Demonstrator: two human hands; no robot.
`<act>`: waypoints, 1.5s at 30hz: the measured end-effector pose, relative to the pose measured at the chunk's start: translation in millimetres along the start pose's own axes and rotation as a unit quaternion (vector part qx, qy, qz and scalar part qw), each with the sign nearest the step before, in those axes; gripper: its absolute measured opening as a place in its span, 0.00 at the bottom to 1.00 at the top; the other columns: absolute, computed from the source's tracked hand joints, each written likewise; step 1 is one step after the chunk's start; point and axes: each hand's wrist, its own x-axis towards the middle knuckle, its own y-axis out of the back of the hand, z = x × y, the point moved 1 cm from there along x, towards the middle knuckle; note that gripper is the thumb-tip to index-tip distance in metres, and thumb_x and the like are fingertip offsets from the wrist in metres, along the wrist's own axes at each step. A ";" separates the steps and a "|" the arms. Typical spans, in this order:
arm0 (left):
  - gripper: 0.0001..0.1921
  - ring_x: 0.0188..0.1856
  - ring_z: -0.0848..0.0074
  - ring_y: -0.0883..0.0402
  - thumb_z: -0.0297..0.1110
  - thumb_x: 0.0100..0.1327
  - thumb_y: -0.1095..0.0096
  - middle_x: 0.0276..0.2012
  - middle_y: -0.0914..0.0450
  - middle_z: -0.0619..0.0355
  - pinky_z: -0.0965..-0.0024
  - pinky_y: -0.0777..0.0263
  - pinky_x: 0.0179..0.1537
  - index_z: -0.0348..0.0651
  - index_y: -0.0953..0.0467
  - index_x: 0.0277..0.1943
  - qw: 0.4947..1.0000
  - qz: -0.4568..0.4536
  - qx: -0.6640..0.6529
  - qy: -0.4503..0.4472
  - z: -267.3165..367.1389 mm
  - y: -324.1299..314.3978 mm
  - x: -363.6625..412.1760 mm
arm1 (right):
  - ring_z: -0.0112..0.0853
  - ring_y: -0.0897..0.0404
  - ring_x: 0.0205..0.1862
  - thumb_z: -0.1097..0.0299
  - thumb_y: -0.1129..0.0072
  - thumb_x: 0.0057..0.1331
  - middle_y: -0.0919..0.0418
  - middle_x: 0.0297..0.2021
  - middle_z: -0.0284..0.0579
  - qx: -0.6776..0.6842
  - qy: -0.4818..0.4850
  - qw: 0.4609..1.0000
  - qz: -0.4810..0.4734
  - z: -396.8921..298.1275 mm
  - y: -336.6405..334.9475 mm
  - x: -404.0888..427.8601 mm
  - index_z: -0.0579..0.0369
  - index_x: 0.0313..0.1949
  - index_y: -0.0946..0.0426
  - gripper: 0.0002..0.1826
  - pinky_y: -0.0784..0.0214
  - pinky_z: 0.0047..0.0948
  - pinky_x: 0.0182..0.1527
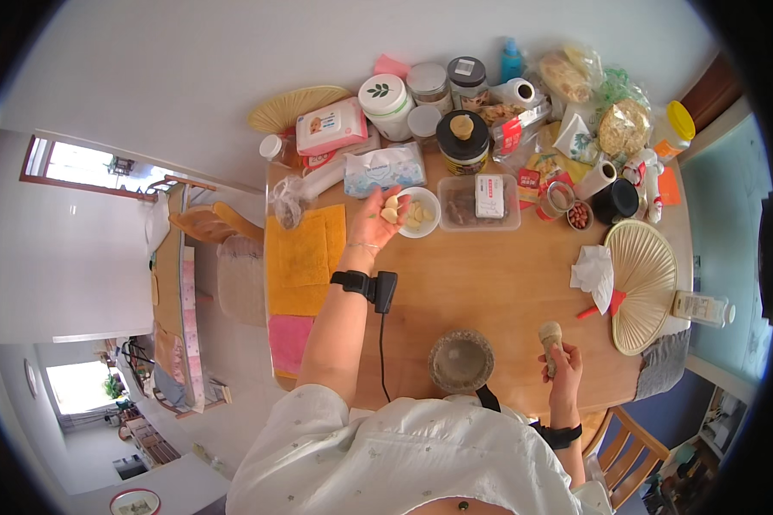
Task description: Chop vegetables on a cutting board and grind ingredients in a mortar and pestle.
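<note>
Palm up, my left hand holds a few peeled garlic cloves in its half-curled fingers. It is right beside a small white bowl, where more cloves lie. A stone pestle is gripped in my right hand, its thick end upward. Between my arms, close to my body, a grey stone mortar stands on the wooden table. No garlic can be made out inside it.
Behind the bowl are a tissue pack and a lidded plastic box. Jars and bagged food crowd the wall side. An orange towel lies at the left; a hand fan at the right. A cable trails from my left wrist.
</note>
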 end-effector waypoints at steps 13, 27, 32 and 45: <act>0.11 0.39 0.59 0.21 0.32 0.53 0.40 0.39 0.21 0.54 0.59 0.28 0.41 0.50 0.20 0.40 0.463 -0.027 0.863 -0.202 -37.6 -22.7 39.6 | 0.22 0.31 0.14 0.63 0.42 0.63 0.23 0.24 0.45 0.017 -0.007 1.000 0.009 2.0 1.8 0.1 0.59 0.42 0.34 0.15 0.43 0.19 0.14; 0.03 0.34 0.68 0.22 0.32 0.58 0.45 0.33 0.22 0.53 0.68 0.30 0.32 0.44 0.26 0.34 0.771 0.029 0.625 -0.115 -25.3 -37.8 -0.6 | 0.21 0.31 0.15 0.64 0.41 0.63 0.23 0.24 0.44 0.033 0.005 0.999 -0.001 2.7 7.1 -5.9 0.59 0.42 0.33 0.15 0.43 0.18 0.15; 0.05 0.28 0.80 0.29 0.32 0.59 0.44 0.30 0.25 0.58 0.80 0.37 0.25 0.46 0.29 0.38 0.995 -0.022 0.090 0.034 -52.8 -53.0 -89.0 | 0.21 0.31 0.15 0.64 0.41 0.62 0.23 0.24 0.44 0.021 0.019 1.000 -0.010 2.5 6.0 -14.1 0.60 0.43 0.33 0.16 0.43 0.18 0.15; 0.10 0.34 0.80 0.29 0.34 0.68 0.53 0.39 0.25 0.56 0.77 0.35 0.31 0.39 0.29 0.46 0.978 -0.072 0.174 0.085 -170.3 -49.3 -217.2 | 0.20 0.31 0.17 0.61 0.41 0.62 0.22 0.26 0.43 0.021 0.044 0.999 -0.022 3.8 23.1 -46.0 0.61 0.44 0.33 0.19 0.41 0.18 0.17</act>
